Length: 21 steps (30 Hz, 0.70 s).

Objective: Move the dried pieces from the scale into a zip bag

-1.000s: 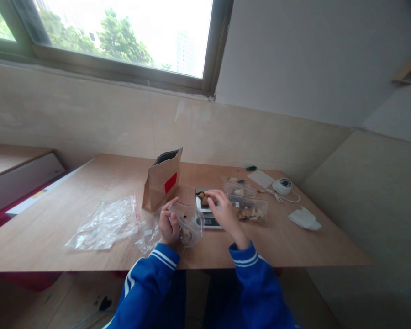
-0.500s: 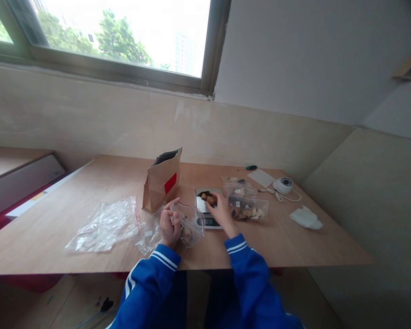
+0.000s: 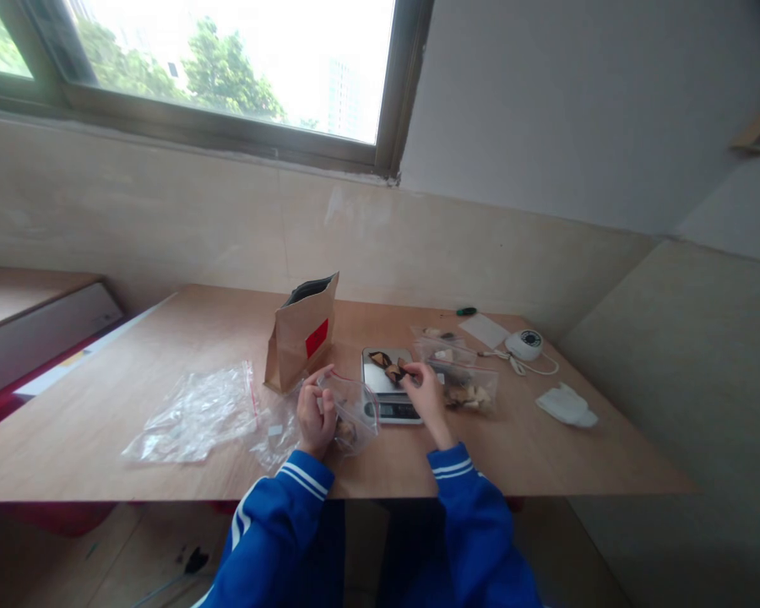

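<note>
My left hand (image 3: 317, 415) is closed on the edge of a clear zip bag (image 3: 358, 409) with a red seal line; a few brown pieces lie in the bag's bottom. To its right is a flat kitchen scale (image 3: 400, 411) with a dark display. Brown, dark-edged dried pieces (image 3: 393, 372) rest on the scale's plate; they look like dried mushroom, though I cannot be sure. My right hand (image 3: 427, 397) is over the scale's right side, with thumb and forefinger pinched at the edge of one dried piece.
An open kraft paper pouch (image 3: 301, 338) with a red label stands behind my left hand. Empty clear bags (image 3: 196, 414) lie at left. Filled zip bags (image 3: 472, 393) sit right of the scale. Farther right are a white round device (image 3: 523, 343) with a cable, crumpled tissue (image 3: 567, 405) and a green screwdriver (image 3: 466, 312).
My right hand has drawn back to the right from the plate's middle, and the dried pieces there now lie spread and more visible. My left hand stays on the zip bag.
</note>
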Each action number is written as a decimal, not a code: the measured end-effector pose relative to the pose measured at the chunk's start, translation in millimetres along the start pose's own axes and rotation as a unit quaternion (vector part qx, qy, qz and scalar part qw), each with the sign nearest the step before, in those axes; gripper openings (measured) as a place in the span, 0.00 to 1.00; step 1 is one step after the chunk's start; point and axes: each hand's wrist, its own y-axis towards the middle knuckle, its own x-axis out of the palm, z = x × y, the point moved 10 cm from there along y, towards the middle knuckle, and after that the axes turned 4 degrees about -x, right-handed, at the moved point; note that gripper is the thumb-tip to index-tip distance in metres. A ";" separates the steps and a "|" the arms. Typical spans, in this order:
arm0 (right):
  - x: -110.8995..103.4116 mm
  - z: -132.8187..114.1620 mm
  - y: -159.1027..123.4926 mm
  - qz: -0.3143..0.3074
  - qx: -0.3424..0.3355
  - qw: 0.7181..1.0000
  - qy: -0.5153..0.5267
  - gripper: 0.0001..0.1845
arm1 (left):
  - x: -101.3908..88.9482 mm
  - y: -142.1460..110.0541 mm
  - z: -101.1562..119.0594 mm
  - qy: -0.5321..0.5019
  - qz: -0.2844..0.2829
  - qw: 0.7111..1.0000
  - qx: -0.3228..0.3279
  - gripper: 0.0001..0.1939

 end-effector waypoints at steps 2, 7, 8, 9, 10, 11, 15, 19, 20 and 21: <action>0.5 1.7 -0.5 -0.012 -0.001 1.000 -0.003 0.09 | 0.2 -0.1 -0.6 0.002 -0.001 1.000 0.001 0.09; 1.0 -9.4 -3.5 -0.014 -0.028 0.999 -0.028 0.10 | 0.4 0.1 -1.2 -0.001 -0.002 1.000 -0.001 0.09; 2.3 -15.1 -4.6 -0.016 -0.041 0.998 -0.042 0.10 | 0.2 0.3 -0.4 -0.002 -0.002 1.000 0.001 0.09; 4.3 -20.6 -5.9 -0.019 -0.052 0.997 -0.060 0.11 | 0.1 0.5 0.7 -0.002 -0.002 1.000 0.004 0.09; 6.4 -25.2 -7.2 -0.022 -0.060 0.995 -0.083 0.12 | 0.0 0.7 1.8 -0.002 -0.002 1.000 0.007 0.09; 8.4 -28.4 -8.5 -0.025 -0.063 0.992 -0.106 0.14 | -0.2 0.9 2.6 -0.001 -0.001 1.000 0.008 0.08; 12.0 -31.4 -11.0 -0.032 -0.040 0.985 -0.165 0.12 | -1.4 1.2 1.7 -0.002 0.005 1.000 0.001 0.09; -2.1 -52.1 -8.2 -0.001 -0.041 0.994 -0.100 0.10 | -0.3 0.7 0.5 -0.008 0.002 1.000 0.001 0.09; -7.3 -63.1 -7.3 0.008 -0.051 0.997 -0.065 0.11 | 0.3 0.6 0.7 -0.007 0.000 1.000 0.002 0.08; -12.0 -75.5 -6.7 0.014 -0.062 0.998 -0.028 0.11 | 0.6 0.4 0.8 -0.006 -0.001 1.000 0.004 0.08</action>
